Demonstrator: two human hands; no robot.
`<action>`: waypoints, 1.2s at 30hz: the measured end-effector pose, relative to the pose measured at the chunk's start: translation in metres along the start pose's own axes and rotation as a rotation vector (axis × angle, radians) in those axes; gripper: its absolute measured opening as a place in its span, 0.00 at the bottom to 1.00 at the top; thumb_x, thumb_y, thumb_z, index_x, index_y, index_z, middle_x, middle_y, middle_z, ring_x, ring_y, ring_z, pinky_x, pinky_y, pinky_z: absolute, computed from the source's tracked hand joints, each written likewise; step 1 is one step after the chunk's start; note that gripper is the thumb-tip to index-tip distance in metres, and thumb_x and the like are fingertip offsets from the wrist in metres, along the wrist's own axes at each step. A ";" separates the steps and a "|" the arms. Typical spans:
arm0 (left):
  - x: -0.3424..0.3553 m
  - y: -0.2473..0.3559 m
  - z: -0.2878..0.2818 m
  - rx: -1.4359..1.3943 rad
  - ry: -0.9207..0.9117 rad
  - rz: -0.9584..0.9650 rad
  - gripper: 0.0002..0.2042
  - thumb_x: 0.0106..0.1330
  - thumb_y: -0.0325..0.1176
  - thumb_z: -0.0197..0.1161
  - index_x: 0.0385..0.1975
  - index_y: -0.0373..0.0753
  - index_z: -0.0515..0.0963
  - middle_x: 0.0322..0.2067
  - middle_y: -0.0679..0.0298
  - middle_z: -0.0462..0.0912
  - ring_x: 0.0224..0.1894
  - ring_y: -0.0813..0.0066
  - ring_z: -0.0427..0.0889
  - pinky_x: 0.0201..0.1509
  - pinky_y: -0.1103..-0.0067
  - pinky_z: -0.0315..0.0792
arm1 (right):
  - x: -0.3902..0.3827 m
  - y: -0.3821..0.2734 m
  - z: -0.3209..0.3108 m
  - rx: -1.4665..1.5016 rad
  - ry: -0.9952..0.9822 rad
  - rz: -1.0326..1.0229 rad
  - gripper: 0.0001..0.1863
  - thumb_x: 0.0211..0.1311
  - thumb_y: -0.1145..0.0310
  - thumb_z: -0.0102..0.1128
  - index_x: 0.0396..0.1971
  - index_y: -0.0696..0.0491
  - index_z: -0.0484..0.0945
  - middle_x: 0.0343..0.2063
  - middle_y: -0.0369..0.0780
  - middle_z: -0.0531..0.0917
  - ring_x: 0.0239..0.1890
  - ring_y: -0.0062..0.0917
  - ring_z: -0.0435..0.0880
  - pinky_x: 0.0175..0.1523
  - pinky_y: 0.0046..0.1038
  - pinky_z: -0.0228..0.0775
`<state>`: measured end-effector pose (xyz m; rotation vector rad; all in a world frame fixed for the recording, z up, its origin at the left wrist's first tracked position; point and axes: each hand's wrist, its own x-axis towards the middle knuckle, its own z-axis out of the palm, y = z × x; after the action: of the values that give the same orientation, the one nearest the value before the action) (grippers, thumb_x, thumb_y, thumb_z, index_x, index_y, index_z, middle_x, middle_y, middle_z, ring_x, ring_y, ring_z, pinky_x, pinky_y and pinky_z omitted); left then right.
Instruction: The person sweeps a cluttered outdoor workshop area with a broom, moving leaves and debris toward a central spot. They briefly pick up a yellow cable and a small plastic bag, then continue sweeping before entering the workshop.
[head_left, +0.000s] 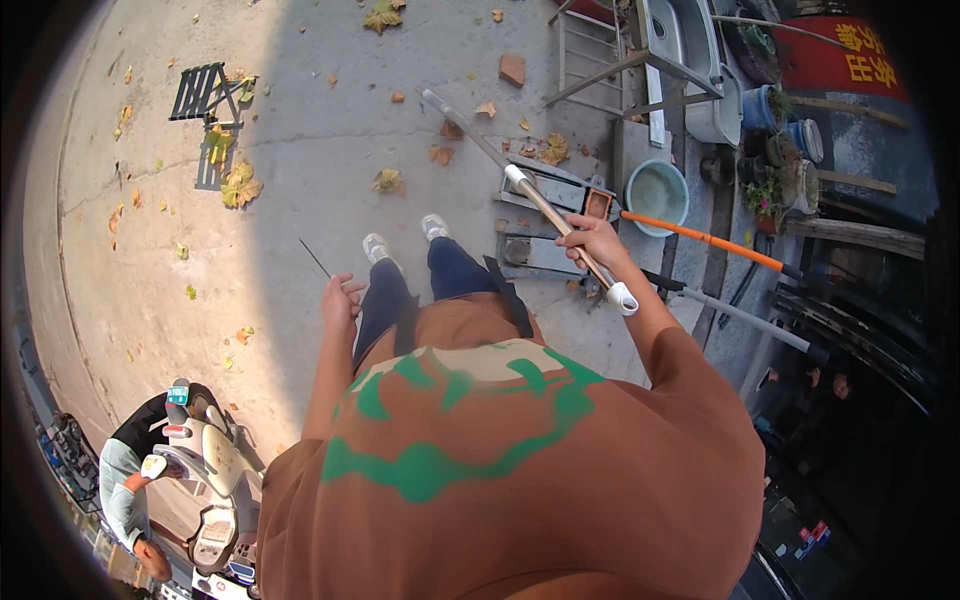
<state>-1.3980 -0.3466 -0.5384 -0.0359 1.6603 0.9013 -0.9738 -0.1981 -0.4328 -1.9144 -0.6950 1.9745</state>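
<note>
My right hand (592, 243) is closed round the lower part of a telescopic pole (545, 208). The pole slants up and to the left, away from me. Its far section is grey, its near section copper-coloured, with a white collar (514, 175) between them. A white end piece with a hole (622, 297) sticks out below my hand. On the left, my left hand (344, 294) pinches a thin dark rod (315, 257) that points up and to the left. The hidden end of the rod cannot be made out. The two things are apart.
Two floor jacks lie beyond the pole, one with an orange handle (700, 236), one with a grey handle (745, 315). Beside them stand a pale basin (657, 197) and a metal sink (690, 40). A folding stool (200, 92), a brick (512, 69) and a scooter (215, 455) with a person are around.
</note>
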 end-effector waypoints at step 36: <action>0.006 -0.010 -0.061 -0.159 0.177 0.028 0.16 0.71 0.42 0.37 0.43 0.37 0.67 0.26 0.61 0.77 0.17 0.86 0.63 0.14 0.88 0.52 | 0.068 -0.059 -0.029 -1.359 0.118 -0.171 0.18 0.36 0.72 0.61 0.33 0.62 0.80 0.26 0.51 0.81 0.33 0.39 0.83 0.40 0.34 0.73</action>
<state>-1.4456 -0.3854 -0.5481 -0.2067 1.7519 1.0750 -0.9559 -0.1088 -0.4587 -2.3381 -2.4639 1.2320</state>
